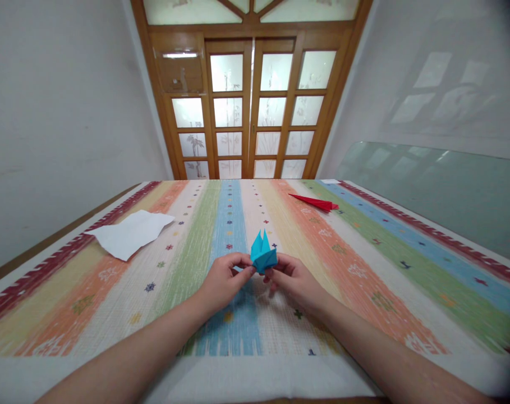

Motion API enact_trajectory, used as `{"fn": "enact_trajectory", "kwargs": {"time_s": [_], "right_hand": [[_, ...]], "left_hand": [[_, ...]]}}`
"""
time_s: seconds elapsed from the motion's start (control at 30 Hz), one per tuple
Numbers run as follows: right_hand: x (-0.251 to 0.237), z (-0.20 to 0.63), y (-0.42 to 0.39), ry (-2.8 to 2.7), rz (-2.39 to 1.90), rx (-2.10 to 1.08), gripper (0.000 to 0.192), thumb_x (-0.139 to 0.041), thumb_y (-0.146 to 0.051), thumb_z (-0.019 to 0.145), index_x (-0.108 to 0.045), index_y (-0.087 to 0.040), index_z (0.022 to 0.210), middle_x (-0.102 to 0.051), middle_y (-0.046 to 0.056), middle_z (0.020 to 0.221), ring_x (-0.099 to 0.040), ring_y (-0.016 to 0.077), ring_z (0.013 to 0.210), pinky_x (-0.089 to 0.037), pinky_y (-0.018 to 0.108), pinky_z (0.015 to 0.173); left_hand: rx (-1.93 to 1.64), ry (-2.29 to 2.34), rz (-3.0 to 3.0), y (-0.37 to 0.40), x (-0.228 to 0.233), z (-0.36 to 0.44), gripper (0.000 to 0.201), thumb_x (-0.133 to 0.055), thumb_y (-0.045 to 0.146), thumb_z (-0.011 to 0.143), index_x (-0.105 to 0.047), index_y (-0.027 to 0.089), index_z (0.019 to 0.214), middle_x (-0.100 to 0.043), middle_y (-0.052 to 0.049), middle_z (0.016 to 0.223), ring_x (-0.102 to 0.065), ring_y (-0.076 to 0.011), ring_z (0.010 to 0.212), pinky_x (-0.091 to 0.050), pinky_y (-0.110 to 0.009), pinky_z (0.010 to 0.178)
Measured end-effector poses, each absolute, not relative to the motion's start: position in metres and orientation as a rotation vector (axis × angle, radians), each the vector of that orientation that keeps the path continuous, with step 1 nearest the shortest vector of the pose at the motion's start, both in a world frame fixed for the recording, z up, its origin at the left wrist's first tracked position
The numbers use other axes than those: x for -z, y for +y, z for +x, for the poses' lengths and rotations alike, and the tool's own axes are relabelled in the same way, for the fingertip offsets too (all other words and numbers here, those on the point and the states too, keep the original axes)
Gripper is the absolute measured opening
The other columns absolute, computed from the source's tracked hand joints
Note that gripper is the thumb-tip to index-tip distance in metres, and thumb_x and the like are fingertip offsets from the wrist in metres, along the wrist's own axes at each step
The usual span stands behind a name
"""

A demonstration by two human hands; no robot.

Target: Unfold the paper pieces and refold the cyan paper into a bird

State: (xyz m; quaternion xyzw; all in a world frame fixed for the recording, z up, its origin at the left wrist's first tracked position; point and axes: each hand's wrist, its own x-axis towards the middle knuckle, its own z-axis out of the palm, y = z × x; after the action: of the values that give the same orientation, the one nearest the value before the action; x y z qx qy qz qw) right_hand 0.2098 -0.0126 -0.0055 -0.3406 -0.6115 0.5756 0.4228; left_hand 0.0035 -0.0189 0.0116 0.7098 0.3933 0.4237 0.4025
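A small folded piece of blue origami paper (263, 255) is held up between both hands, just above the striped tablecloth. Two pointed tips stand up from its top, and folded flaps show at its front and right. My left hand (229, 278) pinches its left lower edge between thumb and index finger. On the other side my right hand (295, 279) grips the lower right part, thumb toward me and the other fingers curled partly behind and beneath. The underside of the blue paper is hidden by the fingertips.
A creased white sheet of paper (132, 233) lies at the left on the striped tablecloth (196, 247). Toward the back right rests a long, pointed red folded paper (316, 202). Beyond the table stand wooden glass-paned doors (249, 106), and a greenish glass panel (431, 191) leans at the right wall.
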Motion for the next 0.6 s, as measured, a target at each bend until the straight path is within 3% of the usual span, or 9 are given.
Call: {"fn": "enact_trajectory", "kwargs": {"time_s": [0.13,0.23,0.37,0.43,0.5,0.6], "right_hand": [[0.0025,0.2091,-0.0150,-1.521,-0.852,-1.438,0.033,-0.073,-0.049,0.085,-0.057,-0.019,0.088,-0.061,0.000,0.076,-0.057,0.0120,0.058,-0.051,0.025,0.050],[0.0004,0.2091,-0.0162,-1.438,-0.857,-1.446,0.038,-0.076,-0.044,0.083,-0.052,-0.022,0.102,-0.062,-0.001,0.078,-0.061,0.0145,0.062,-0.051,0.023,0.048],[-0.0009,0.2094,-0.0150,-1.362,-0.858,-1.492,0.080,-0.079,-0.035,0.079,-0.033,-0.027,0.143,-0.066,0.001,0.088,-0.064,0.0174,0.072,-0.053,0.025,0.051],[-0.0003,0.2096,-0.0141,-1.367,-0.857,-1.528,0.094,-0.079,-0.030,0.077,-0.023,-0.027,0.153,-0.067,0.002,0.092,-0.064,0.0176,0.075,-0.055,0.026,0.054],[0.0012,0.2097,-0.0136,-1.395,-0.847,-1.550,0.088,-0.079,-0.029,0.078,-0.031,-0.026,0.152,-0.067,0.003,0.093,-0.063,0.0173,0.075,-0.055,0.026,0.055],[0.0040,0.2097,-0.0134,-1.457,-0.828,-1.557,0.061,-0.076,-0.034,0.082,-0.053,-0.023,0.138,-0.068,0.004,0.091,-0.063,0.0165,0.073,-0.054,0.025,0.054]], "left_hand": [[-1.066,1.029,1.749,-0.0172,-0.0090,0.0049,0.019,-0.066,0.034,0.087,-0.071,0.017,0.082,-0.070,-0.005,0.081,-0.061,-0.0174,0.076,-0.047,-0.028,0.070],[-1.069,1.027,1.740,-0.0175,-0.0082,0.0058,0.020,-0.067,0.034,0.085,-0.069,0.017,0.076,-0.069,-0.004,0.077,-0.060,-0.0165,0.072,-0.045,-0.027,0.068],[-1.043,1.055,1.761,-0.0188,-0.0083,0.0052,0.018,-0.067,0.033,0.085,-0.069,0.016,0.078,-0.068,-0.003,0.077,-0.059,-0.0152,0.068,-0.044,-0.026,0.066],[-1.020,1.062,1.807,-0.0195,-0.0082,0.0045,0.017,-0.066,0.032,0.085,-0.070,0.016,0.078,-0.068,-0.003,0.075,-0.058,-0.0148,0.067,-0.044,-0.026,0.065],[-0.998,1.060,1.854,-0.0203,-0.0081,0.0040,0.017,-0.066,0.030,0.086,-0.069,0.016,0.078,-0.068,-0.003,0.074,-0.058,-0.0148,0.066,-0.043,-0.026,0.064],[-0.965,1.059,1.904,-0.0217,-0.0095,0.0031,0.014,-0.065,0.027,0.085,-0.069,0.017,0.077,-0.068,-0.003,0.073,-0.058,-0.0153,0.066,-0.042,-0.026,0.063]]}}
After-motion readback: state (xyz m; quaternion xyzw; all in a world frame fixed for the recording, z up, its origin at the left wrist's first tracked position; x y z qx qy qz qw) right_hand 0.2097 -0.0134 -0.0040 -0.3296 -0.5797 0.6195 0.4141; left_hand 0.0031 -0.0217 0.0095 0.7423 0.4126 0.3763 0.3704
